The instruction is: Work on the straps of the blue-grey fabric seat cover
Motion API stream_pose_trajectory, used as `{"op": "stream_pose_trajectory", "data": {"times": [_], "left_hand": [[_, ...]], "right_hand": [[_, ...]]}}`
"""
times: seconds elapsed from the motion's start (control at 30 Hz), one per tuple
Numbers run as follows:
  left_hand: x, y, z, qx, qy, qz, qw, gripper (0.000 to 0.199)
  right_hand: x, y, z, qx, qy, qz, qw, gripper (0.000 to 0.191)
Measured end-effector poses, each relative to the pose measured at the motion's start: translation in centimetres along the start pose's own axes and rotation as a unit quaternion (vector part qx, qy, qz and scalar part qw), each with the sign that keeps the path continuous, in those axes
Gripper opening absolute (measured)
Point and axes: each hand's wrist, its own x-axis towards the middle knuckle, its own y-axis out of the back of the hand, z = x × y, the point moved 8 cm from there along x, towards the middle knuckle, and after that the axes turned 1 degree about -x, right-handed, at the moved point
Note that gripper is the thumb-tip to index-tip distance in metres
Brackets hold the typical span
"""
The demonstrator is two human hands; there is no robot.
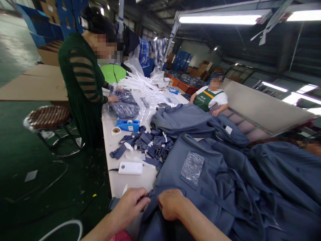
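On one cluttered table (147,179), the right hand (172,203) grips a bag (173,167) while the left hand (134,202) pinches a small dark thing (150,193) (unclear what) that could snag cloth if tugged.

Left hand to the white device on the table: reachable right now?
Likely yes: the white device lies just beyond the left hand, with mostly bare tabletop between. The hand seems to pinch a small dark item, though, so its grip may need freeing first.
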Motion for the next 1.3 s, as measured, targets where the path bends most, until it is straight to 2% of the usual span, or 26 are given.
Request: {"op": "stream_pose_trajectory", "data": {"times": [0.1,0.17,0.33,0.7,0.83,0.9,0.97,1.07,1.17,1.3], "left_hand": [[0.3,-0.1,-0.5,0.037,0.007,0.009,0.999,0.023],[0.4,-0.6,-0.4,0.050,-0.001,-0.005,0.999,0.021],[0.3,-1.6,0.3,0.060,-0.021,-0.046,0.997,0.023],[0.6,-0.7,0.7,0.017,0.007,-0.043,0.999,0.023],[0.2,-1.6,1.6,-0.126,0.026,-0.103,0.986,0.022],[0.0,-2.1,1.8,-0.196,0.036,-0.127,0.972,0.028],[0.1,-2.5,1.8,-0.224,0.038,-0.137,0.964,0.036],[0.5,-2.9,1.5,-0.245,0.038,-0.141,0.959,0.037],[0.9,-3.1,1.5,-0.251,0.037,-0.152,0.955,0.036],[1.0,-2.5,1.4,-0.142,0.035,-0.125,0.981,0.024]], "right_hand": [[-1.9,0.7,0.4,-0.010,0.006,0.011,1.000,0.032],[-3.0,0.8,0.5,-0.010,0.013,0.029,0.999,0.036],[-4.1,0.5,0.9,0.016,0.035,0.036,0.999,0.032],[-3.7,0.4,1.9,0.036,0.013,0.064,0.997,0.027],[-3.7,0.4,2.4,0.071,0.008,0.111,0.991,0.024],[-3.5,0.4,2.4,0.082,0.015,0.138,0.987,0.028],[-3.4,0.2,2.2,0.088,0.028,0.150,0.984,0.033],[-3.1,0.0,2.0,0.111,0.045,0.158,0.980,0.041],[-2.9,-0.1,1.9,0.121,0.047,0.147,0.981,0.039],[-2.4,-0.5,2.1,0.120,0.012,0.108,0.987,0.039]]}}
